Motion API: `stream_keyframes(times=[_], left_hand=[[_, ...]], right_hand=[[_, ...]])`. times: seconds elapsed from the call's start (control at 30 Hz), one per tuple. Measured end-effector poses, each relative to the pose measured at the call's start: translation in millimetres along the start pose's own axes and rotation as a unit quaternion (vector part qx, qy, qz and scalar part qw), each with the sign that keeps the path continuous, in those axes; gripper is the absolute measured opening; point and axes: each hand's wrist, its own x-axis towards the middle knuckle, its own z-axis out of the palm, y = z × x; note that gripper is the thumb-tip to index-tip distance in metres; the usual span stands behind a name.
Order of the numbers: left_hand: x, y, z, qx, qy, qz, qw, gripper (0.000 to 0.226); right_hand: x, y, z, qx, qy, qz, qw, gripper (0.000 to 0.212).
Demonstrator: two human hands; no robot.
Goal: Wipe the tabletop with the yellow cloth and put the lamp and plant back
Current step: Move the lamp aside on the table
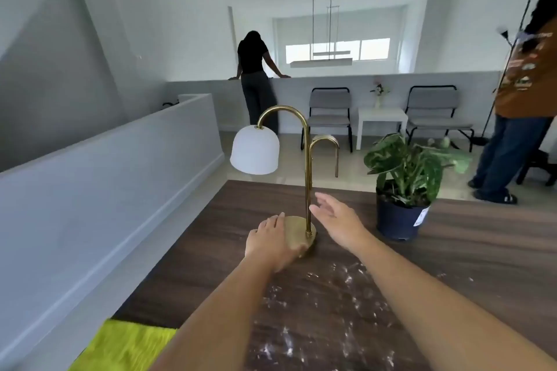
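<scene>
Left hand (268, 242) resting on the brass lamp (301, 233) base (fingers flat, not gripping), right hand (339, 220) hovering open beside the stem, plant (407, 172) standing nearby on the dusty counter (482, 250).

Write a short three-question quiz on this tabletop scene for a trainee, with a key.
1. True or false: the left hand rests on the lamp base.
2. Which lies at the table's near left corner? A) sponge B) yellow cloth C) book
3. Fill in: the white specks lie on the tabletop ____ the two forearms.

Key:
1. True; the right hand is open beside the stem.
2. B.
3. Between; the plant stands to the right of the lamp.
</scene>
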Motion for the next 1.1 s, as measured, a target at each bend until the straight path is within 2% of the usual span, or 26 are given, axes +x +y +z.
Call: stream_keyframes(times=[0.07,0.17,0.27,0.43,0.67,0.9,1.1], left_hand=[[18,-6,6,0.004,-0.028,0.010,1.000,0.099],[43,-12,15,0.016,-0.062,0.028,0.998,0.111],[60,-15,25,0.026,-0.072,0.053,0.996,0.120],[69,-15,34,-0.001,-0.068,0.057,0.996,0.120],[74,-18,31,0.004,-0.039,0.066,0.997,0.118],[107,-38,1,0.004,-0.003,0.067,0.998,0.116],[150,-67,-13,0.019,0.000,0.052,0.998,0.112]], right_hand=[[17,-2,7,0.046,0.034,-0.002,0.998,0.052],[33,-5,16,0.059,0.063,0.005,0.996,0.048],[43,-3,23,0.018,0.084,-0.005,0.996,0.035],[52,2,33,0.037,0.108,-0.031,0.993,0.011],[56,-5,33,0.014,0.117,-0.036,0.992,0.007],[99,-32,33,0.061,0.098,-0.050,0.992,0.018],[156,-46,49,0.010,0.094,-0.099,0.991,0.005]])
